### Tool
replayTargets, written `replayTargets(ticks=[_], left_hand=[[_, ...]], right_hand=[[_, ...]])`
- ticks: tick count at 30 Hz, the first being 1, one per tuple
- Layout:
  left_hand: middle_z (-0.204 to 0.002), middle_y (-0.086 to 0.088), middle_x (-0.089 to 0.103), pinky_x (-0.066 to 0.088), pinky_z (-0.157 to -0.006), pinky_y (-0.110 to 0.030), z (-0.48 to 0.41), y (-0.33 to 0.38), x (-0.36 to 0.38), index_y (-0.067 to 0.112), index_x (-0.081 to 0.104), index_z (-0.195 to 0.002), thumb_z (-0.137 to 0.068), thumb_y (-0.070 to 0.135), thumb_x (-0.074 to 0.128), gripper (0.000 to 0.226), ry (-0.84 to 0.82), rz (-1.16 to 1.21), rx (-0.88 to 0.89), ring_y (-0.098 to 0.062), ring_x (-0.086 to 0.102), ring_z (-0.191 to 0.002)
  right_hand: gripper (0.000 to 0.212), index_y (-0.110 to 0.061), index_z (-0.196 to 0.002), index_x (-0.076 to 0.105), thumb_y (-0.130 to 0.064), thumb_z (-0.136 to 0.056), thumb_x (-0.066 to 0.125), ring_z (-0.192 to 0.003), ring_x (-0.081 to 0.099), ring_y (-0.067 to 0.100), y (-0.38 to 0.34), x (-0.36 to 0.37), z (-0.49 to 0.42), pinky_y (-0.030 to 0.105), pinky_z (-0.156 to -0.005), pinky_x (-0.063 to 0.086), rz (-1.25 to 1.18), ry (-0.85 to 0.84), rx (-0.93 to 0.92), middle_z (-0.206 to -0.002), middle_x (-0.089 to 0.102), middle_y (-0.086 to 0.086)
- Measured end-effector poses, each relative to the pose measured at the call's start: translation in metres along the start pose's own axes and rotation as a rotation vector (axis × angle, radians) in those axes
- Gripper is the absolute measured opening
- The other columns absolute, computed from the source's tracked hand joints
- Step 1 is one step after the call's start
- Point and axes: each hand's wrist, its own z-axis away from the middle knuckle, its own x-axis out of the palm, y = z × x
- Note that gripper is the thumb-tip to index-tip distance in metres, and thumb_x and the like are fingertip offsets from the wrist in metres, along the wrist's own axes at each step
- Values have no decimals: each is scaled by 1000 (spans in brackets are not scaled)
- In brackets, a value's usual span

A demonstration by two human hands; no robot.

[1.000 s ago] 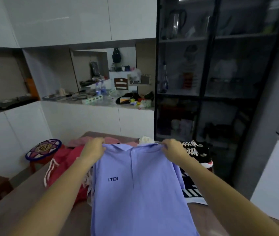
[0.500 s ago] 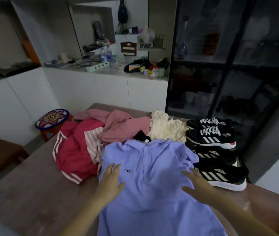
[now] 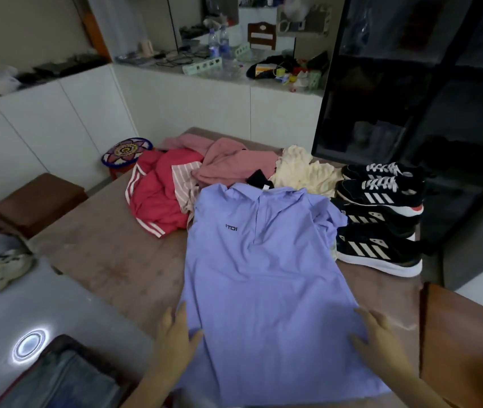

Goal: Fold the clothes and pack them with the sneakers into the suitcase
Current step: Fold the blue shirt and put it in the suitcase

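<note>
A light blue polo shirt (image 3: 264, 269) lies flat, front up, on the brown table (image 3: 110, 260). My left hand (image 3: 175, 334) rests flat at its lower left edge, fingers apart. My right hand (image 3: 378, 337) lies flat on its lower right edge. Behind the shirt is a pile: a red garment with white stripes (image 3: 158, 195), a pink garment (image 3: 228, 166) and a cream garment (image 3: 305, 172). Black sneakers with white stripes (image 3: 378, 219) stand in a row at the right. A dark open suitcase (image 3: 60, 378) shows at the bottom left corner.
A brown chair back (image 3: 464, 343) stands at the right, a brown stool (image 3: 40, 198) and a patterned round stool (image 3: 127, 150) at the left. A dark glass cabinet (image 3: 417, 83) rises behind the sneakers. A cluttered white counter (image 3: 219, 72) runs along the back.
The shirt, held up by its shoulders a second ago, now lies on the table. Both hands have slid from its chest down to the hem, and the view tilted downward.
</note>
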Motion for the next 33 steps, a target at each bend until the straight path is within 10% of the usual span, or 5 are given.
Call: replayTargets(ticks=[14,22,33], left_hand=[[-106,-25,64,43,-69,-39,70,-31,-4,16,32,-142,-91,20,55,55,171,153,-127,-43,61,-94],[-134,-17,51,36,-83,-34,96,-41,-2,16,32,-145,-94,10,52,55,116,305,-120,-37,52,-117],[-103,-10,56,49,-79,-42,41,-6,-34,6,44,-123,-88,22,60,42,83,130,-115,-30,57,-92]], right_hand=[[51,-24,-134,35,-36,-90,58,-65,51,25,33,-12,54,33,-55,41,-40,5,128,-78,57,5],[53,-21,-133,37,-40,-89,59,-70,48,27,43,-17,66,35,-63,41,13,-44,128,-79,55,5],[51,-24,-128,43,-55,-88,49,-86,59,24,22,-48,24,36,-68,50,113,43,86,-113,57,3]])
